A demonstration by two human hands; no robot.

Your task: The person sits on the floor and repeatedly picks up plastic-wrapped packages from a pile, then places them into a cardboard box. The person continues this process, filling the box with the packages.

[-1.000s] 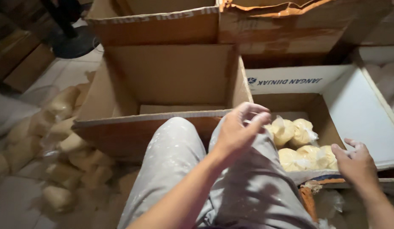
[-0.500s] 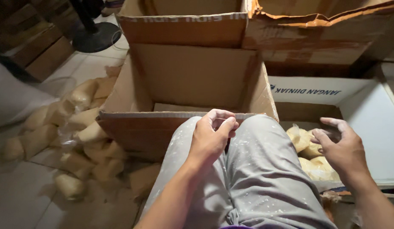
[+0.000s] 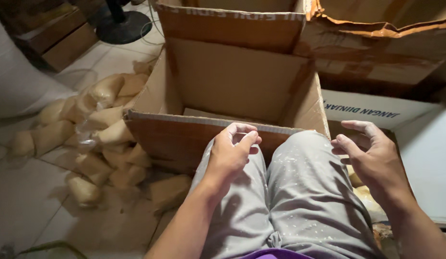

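Cardboard box (image 3: 232,91), open-topped and brown, is standing at centre frame just beyond the person's knees, its near wall touching the grey trousers (image 3: 290,201). Its visible inside is showing only a flat cardboard floor; no bags are lying in it, so any filling is judged not yet begun. Left hand (image 3: 230,156) is resting at centre frame on the left knee, just short of the box's near rim, its grip loosely curled and holding nothing. Right hand (image 3: 371,158) is hovering at right of frame over a white-lined box (image 3: 424,158), grip half open, fingers spread, also holding nothing. Pale bagged lumps (image 3: 367,196) are showing in that box below the hand, mostly hidden. Many more pale bags (image 3: 93,134) are lying heaped on the tiled floor (image 3: 21,211) at left of frame, beside the brown box.
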